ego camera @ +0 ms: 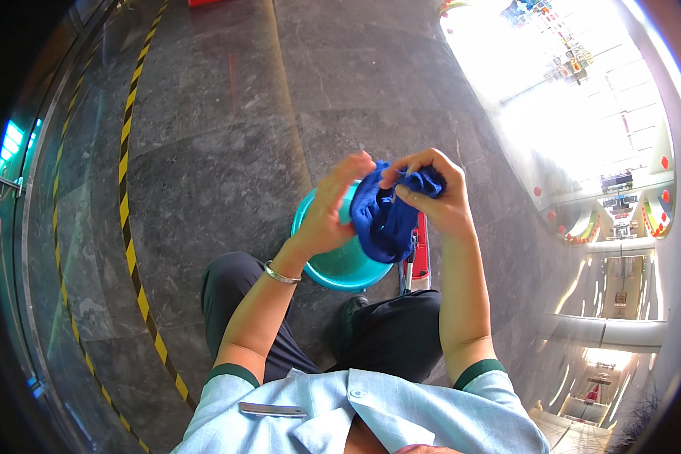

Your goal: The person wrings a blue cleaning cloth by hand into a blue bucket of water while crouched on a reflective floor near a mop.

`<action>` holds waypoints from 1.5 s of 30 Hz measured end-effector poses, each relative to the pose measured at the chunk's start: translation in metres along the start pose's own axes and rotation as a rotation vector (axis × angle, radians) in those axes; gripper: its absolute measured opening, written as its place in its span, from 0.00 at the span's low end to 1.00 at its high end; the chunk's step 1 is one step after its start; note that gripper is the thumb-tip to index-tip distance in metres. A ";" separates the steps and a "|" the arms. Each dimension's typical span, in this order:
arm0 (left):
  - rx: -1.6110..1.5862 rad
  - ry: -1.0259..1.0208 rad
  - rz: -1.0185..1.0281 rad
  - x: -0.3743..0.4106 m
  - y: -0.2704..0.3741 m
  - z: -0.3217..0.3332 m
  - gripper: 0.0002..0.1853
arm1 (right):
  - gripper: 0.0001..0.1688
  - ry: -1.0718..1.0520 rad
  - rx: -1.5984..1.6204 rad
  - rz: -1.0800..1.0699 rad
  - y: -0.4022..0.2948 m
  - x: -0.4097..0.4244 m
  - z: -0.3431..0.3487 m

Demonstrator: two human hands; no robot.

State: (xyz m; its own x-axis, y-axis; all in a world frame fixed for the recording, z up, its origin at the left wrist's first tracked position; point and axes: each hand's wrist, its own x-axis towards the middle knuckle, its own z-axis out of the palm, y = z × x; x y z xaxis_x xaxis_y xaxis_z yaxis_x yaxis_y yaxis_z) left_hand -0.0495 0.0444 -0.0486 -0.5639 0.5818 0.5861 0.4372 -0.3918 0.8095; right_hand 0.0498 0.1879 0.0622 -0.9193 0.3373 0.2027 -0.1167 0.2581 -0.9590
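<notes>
A bunched blue cloth (386,218) hangs in a loop over the right side of a turquoise plastic basin (346,269). My right hand (440,196) pinches the gathered upper end of the cloth between thumb and fingers. My left hand (337,201) is at the cloth's left side, fingers apart and slightly blurred; its palm is close to the fabric, and whether it touches is hard to tell. The basin stands on the floor in front of my knees, partly hidden by the cloth and my left hand.
Right of the basin lies a red tool (423,249) with a metal rod (410,272), partly covered. Dark grey stone tiles (204,170) form the floor. Yellow-black striped tape (126,187) runs along the left, near a glass door. A bright reflective surface (613,306) curves along the right.
</notes>
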 end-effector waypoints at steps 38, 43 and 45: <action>0.057 -0.291 -0.036 -0.029 0.001 0.007 0.28 | 0.10 0.629 0.313 0.429 0.115 0.006 -0.037; 0.283 -0.386 0.079 -0.039 0.006 0.014 0.30 | 0.08 0.774 0.655 0.442 0.100 0.011 -0.033; 0.147 -0.426 -0.019 -0.048 0.010 0.023 0.30 | 0.07 0.839 0.724 0.428 0.094 0.009 -0.031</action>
State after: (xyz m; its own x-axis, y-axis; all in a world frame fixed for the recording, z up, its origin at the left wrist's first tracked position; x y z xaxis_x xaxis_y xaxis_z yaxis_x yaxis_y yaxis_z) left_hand -0.0022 0.0296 -0.0695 -0.2481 0.8414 0.4800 0.5419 -0.2902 0.7888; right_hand 0.0422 0.2432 -0.0203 -0.4337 0.8288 -0.3536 -0.2934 -0.5009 -0.8143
